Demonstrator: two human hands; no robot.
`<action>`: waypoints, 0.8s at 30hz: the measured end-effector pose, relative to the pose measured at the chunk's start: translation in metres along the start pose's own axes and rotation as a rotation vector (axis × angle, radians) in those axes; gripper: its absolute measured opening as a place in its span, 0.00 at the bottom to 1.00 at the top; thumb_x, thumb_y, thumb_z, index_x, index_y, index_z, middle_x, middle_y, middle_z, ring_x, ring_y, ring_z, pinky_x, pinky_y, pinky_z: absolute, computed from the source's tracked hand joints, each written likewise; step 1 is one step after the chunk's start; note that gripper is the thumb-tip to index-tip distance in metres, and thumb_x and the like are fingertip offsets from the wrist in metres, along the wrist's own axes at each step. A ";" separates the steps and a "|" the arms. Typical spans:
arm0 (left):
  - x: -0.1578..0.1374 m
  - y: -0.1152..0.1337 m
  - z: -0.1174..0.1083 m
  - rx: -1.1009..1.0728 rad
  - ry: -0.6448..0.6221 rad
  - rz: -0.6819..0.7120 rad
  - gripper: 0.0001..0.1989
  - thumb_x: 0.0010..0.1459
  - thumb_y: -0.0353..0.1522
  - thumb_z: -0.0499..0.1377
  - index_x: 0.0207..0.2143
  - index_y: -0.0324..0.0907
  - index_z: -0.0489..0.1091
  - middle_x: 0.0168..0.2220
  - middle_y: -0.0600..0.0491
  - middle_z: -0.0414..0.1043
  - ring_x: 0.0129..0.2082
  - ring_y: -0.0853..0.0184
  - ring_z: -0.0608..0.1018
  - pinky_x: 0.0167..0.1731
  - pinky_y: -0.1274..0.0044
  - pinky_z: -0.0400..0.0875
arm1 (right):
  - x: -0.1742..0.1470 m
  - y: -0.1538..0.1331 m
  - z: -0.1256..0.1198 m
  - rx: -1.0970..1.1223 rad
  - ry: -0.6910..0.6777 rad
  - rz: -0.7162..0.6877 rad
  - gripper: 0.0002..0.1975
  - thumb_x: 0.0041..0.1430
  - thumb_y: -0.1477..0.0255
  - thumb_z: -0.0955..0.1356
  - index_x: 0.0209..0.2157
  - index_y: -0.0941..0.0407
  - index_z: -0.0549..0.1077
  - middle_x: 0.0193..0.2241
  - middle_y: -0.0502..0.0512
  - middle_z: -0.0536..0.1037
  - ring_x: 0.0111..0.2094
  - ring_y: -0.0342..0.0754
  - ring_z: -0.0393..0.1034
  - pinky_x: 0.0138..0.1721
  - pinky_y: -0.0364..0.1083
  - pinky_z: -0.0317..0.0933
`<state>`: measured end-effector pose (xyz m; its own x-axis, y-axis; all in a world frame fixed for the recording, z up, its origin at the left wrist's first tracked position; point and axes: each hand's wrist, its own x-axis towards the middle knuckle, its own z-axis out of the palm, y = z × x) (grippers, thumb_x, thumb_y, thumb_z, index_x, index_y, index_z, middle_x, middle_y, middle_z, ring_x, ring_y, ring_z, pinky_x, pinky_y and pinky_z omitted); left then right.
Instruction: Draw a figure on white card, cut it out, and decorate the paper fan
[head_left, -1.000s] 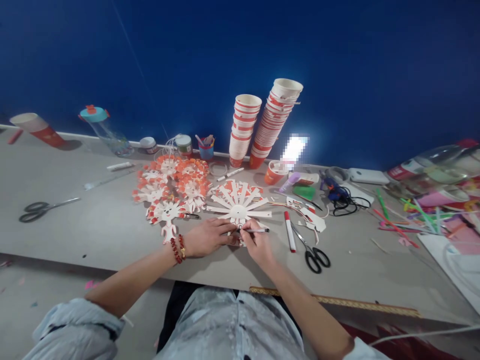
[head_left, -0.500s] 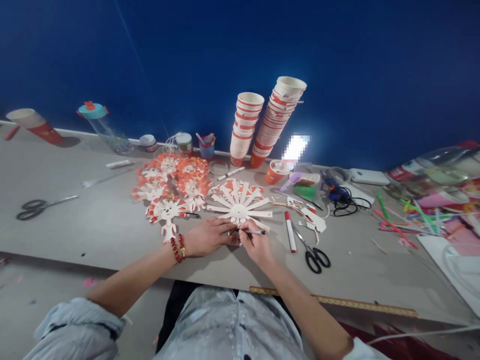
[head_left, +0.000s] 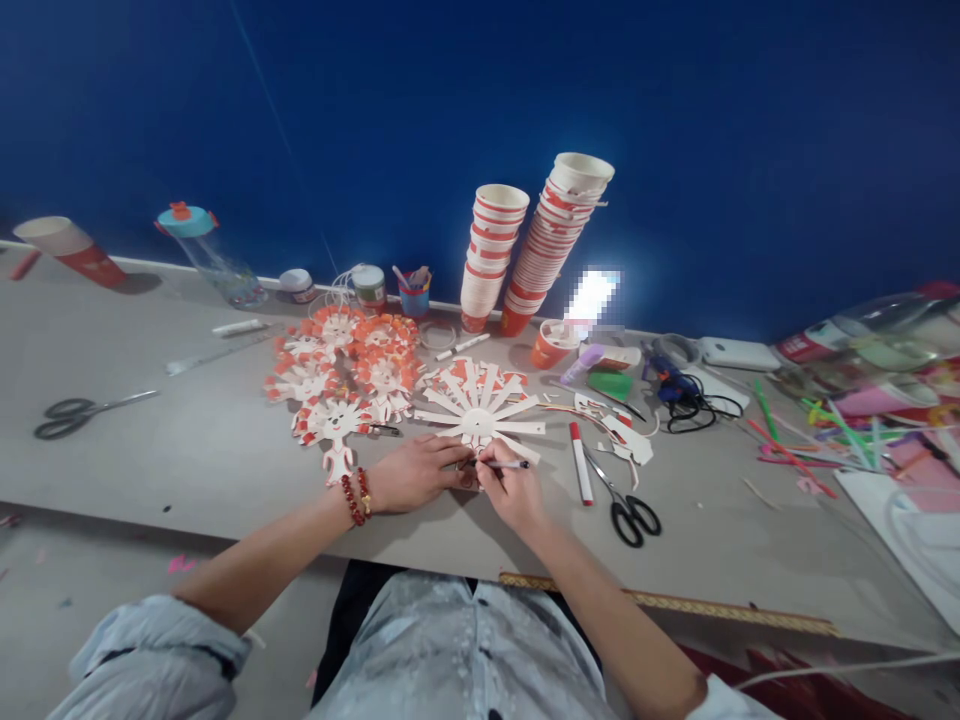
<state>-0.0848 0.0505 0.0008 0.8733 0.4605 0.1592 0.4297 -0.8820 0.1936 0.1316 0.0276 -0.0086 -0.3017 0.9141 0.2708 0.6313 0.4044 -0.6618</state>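
Observation:
In the head view a white paper cutout (head_left: 478,421) lies on the table, its long strips fanned out from a round centre, with red lines drawn on the lower part. My left hand (head_left: 421,473), wearing red beads at the wrist, rests flat with fingers stretched over the cutout's lower part. A pen (head_left: 516,464) is pinched in my right hand (head_left: 514,490), its tip down by the left fingertips; the exact contact is hidden. To the left sit finished-looking paper lion figures (head_left: 330,422) with orange-tipped manes. A red-capped marker (head_left: 581,465) and black-handled scissors (head_left: 634,518) lie to the right.
Two tall stacks of paper cups (head_left: 495,255) stand at the back near a glowing, blurred-out screen (head_left: 592,300). Another pair of scissors (head_left: 71,415) lies far left. Paper scraps (head_left: 628,440), a coiled black cord (head_left: 694,405) and coloured strips (head_left: 855,435) cover the right side.
My right hand and the pen have shifted very slightly left over the cutout's lower part. The left hand stays in place.

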 end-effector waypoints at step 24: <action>0.001 -0.003 0.000 -0.115 0.006 -0.038 0.15 0.66 0.26 0.50 0.53 0.42 0.67 0.58 0.46 0.68 0.60 0.60 0.67 0.61 0.67 0.59 | 0.002 -0.002 -0.001 0.041 -0.034 0.058 0.05 0.61 0.72 0.61 0.32 0.52 0.67 0.28 0.50 0.77 0.30 0.49 0.71 0.32 0.44 0.59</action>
<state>-0.0856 0.0539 0.0002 0.8552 0.4946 0.1551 0.4334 -0.8464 0.3095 0.1308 0.0284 -0.0059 -0.2900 0.9343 0.2075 0.6192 0.3485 -0.7037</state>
